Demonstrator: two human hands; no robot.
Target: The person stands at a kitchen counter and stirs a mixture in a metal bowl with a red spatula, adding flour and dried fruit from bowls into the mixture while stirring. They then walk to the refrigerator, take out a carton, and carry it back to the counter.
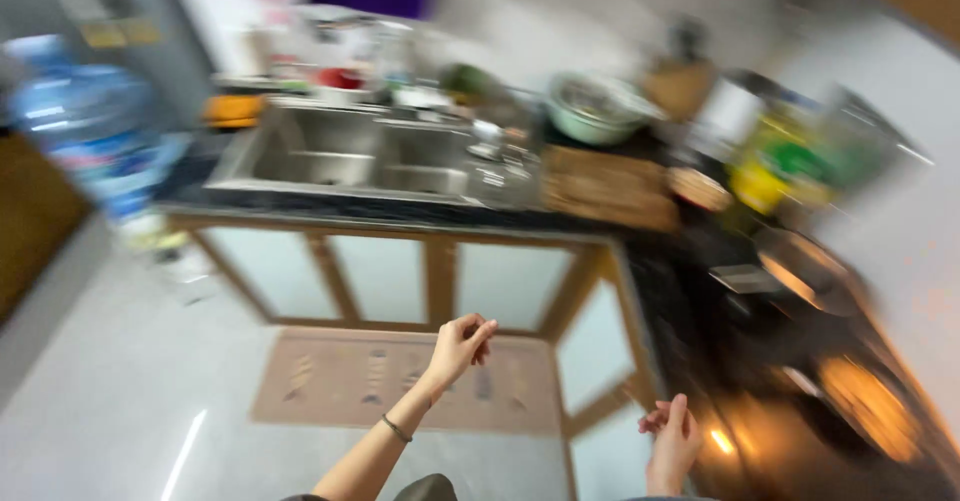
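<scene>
The pale, glossy floor (110, 401) is the widest open room, stretching from the near left up to the cabinet fronts. On it, near the cabinets, lies one beige rectangular mat (330, 376) with its long axis running left to right. The dark L-shaped worktop (400, 211) runs along the far side and turns toward the near right, its front edge over four frosted cabinet door panels (385, 276) in wooden frames. One steel double-bowl sink (350, 156) is set in its far left stretch. Right of that sit one brown wooden chopping board (605, 186) and, farther back, one pale green bowl (595, 111). One large blue water bottle (90, 131) stands at far left.

Both hands are empty, over the floor and mat. The left hand (460, 346) points up and right, fingers loosely curled. The right hand (672, 441), by the worktop's near corner, points upward, fingers narrow and partly bent. The view is blurred.
</scene>
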